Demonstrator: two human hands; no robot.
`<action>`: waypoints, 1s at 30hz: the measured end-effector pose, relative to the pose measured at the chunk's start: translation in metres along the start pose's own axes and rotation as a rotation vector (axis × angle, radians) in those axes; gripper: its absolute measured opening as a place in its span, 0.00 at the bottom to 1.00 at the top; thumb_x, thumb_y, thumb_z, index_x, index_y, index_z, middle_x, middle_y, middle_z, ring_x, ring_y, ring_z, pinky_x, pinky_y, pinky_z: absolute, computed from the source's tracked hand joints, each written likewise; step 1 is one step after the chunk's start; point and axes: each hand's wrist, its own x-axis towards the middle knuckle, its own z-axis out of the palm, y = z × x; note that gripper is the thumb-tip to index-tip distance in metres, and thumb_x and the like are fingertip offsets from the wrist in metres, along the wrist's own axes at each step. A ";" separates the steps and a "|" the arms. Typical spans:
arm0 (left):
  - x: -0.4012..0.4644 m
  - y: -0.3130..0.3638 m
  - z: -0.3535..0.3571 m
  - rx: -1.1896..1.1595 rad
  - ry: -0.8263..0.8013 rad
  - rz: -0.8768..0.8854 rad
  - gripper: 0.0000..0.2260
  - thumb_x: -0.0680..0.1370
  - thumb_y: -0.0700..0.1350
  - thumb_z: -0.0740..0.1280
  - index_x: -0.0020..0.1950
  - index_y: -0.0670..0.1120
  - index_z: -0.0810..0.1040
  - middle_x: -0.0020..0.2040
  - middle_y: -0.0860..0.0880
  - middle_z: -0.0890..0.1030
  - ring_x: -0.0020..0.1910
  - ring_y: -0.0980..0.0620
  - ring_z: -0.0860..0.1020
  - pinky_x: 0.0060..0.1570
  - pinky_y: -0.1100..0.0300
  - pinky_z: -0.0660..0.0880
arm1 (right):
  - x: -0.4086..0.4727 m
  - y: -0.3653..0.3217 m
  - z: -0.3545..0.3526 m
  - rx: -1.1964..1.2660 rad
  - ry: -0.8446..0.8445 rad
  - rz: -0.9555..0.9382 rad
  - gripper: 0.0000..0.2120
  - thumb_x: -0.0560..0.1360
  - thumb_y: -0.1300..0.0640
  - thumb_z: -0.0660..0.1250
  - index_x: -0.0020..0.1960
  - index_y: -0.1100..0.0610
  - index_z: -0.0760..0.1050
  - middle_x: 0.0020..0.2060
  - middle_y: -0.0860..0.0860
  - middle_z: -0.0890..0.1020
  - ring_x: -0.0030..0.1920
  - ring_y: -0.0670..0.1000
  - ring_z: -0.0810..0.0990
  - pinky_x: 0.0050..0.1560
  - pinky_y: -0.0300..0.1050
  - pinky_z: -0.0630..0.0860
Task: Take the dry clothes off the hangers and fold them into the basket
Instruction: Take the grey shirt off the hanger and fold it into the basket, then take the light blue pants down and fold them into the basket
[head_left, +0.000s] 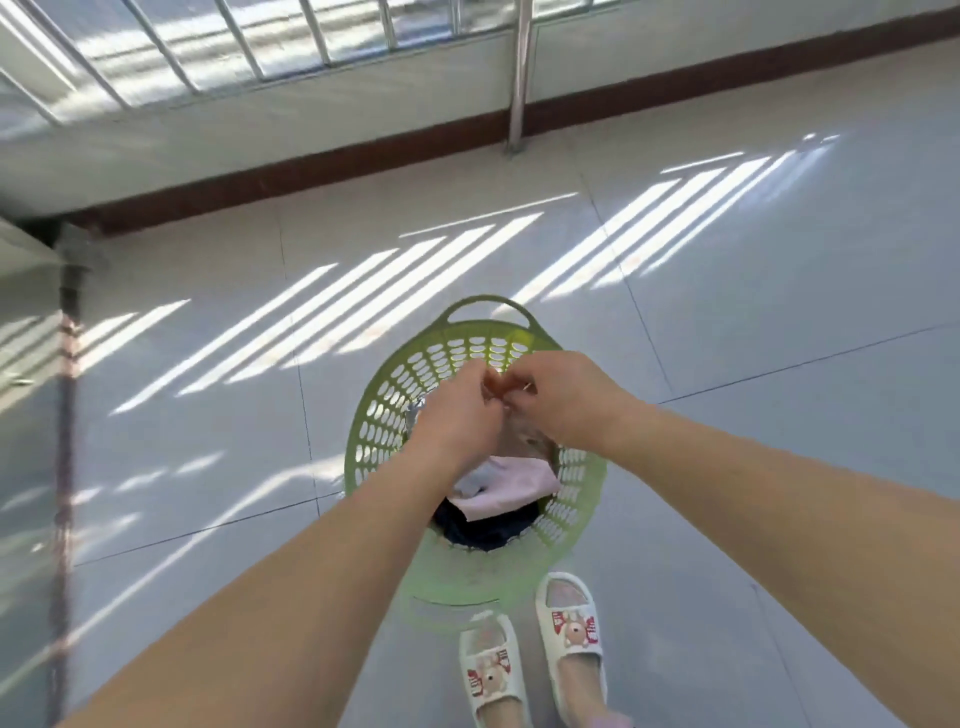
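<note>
Over the green basket (374, 415), which already holds a pink garment (511, 488) on dark cloth, the left hand (457, 410) and right hand (561, 400) pinch a small blurred item together, seemingly mid-fold, next needing lowering inside.

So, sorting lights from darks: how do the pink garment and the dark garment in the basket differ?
The pink garment is pale and lies on top, mostly visible. The dark garment is navy or black, lies beneath it, and only its near edge shows. Both sit inside the green basket.
</note>
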 end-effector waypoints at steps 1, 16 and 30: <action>-0.012 0.016 -0.013 0.002 0.000 0.014 0.06 0.77 0.40 0.61 0.52 0.46 0.74 0.52 0.45 0.80 0.51 0.45 0.77 0.54 0.51 0.74 | -0.016 -0.012 -0.020 -0.002 -0.007 -0.012 0.11 0.77 0.59 0.60 0.53 0.59 0.79 0.49 0.55 0.81 0.51 0.54 0.77 0.52 0.47 0.73; -0.203 0.276 -0.186 -0.206 0.096 0.580 0.06 0.78 0.38 0.64 0.54 0.43 0.78 0.43 0.44 0.83 0.42 0.49 0.82 0.41 0.65 0.77 | -0.250 -0.153 -0.273 0.069 0.566 -0.182 0.07 0.76 0.54 0.64 0.47 0.55 0.80 0.43 0.53 0.82 0.45 0.51 0.79 0.48 0.45 0.73; -0.338 0.447 -0.257 -0.181 0.307 1.060 0.10 0.78 0.41 0.63 0.43 0.57 0.75 0.40 0.52 0.83 0.40 0.52 0.83 0.48 0.57 0.79 | -0.408 -0.219 -0.412 0.035 1.046 -0.338 0.06 0.77 0.56 0.63 0.49 0.52 0.80 0.39 0.43 0.80 0.42 0.43 0.79 0.44 0.35 0.73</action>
